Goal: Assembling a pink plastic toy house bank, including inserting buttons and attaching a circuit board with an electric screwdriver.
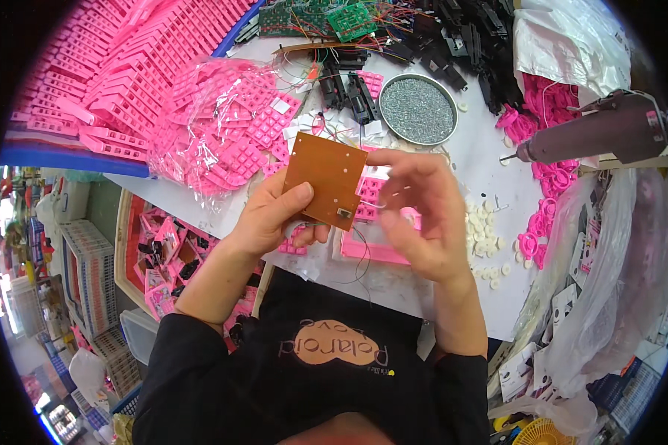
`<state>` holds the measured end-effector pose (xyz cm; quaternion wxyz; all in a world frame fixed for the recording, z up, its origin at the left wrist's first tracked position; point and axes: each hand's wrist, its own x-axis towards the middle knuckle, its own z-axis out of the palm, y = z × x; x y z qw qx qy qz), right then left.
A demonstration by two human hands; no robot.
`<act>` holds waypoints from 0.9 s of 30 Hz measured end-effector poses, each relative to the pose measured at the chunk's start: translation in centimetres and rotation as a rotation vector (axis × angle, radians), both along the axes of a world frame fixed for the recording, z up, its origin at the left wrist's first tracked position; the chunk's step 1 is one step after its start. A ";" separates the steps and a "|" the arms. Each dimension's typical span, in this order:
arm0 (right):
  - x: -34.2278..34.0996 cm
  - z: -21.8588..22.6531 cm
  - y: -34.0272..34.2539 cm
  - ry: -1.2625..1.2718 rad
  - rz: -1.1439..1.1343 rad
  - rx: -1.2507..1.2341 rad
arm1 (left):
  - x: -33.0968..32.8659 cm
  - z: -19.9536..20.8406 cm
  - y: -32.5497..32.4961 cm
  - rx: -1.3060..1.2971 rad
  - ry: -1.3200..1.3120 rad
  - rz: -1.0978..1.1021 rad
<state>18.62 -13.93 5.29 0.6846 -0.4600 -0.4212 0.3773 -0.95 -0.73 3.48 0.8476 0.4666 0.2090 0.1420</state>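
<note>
My left hand [271,211] is closed on the edge of a brown circuit board [323,174], thumb on its plain face. The board is tilted up above the table, with a small component at its lower right corner and thin dark wires hanging below. My right hand [423,215] is at the board's right side, fingers curved and apart, the index fingertip near the upper right corner. A short pale wire or strip shows between board and fingers; I cannot tell if it is touched. Beneath lies a pink plastic casing [378,251], partly hidden by the hands.
A round tin of small screws [418,109] stands beyond my right hand. An electric screwdriver [594,137] juts in from the right. Pink keypads in clear plastic [215,126] lie at left, white round pieces [482,233] at right. Green circuit boards [351,21] and black parts [467,37] lie at the back.
</note>
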 end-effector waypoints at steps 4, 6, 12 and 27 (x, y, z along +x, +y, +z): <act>-1.0 0.0 0.0 0.096 0.171 -0.175 | 0.3 1.1 -0.2 0.055 0.044 0.032; -0.2 -0.6 0.0 0.204 0.286 -0.268 | 0.2 1.2 0.1 0.090 0.054 0.026; 2.7 0.5 -3.2 -0.130 0.336 -0.578 | -0.2 0.8 0.7 0.193 0.071 -0.115; 1.9 -1.0 -6.9 -0.163 0.397 -0.285 | 1.1 0.3 -4.0 0.545 0.061 -0.614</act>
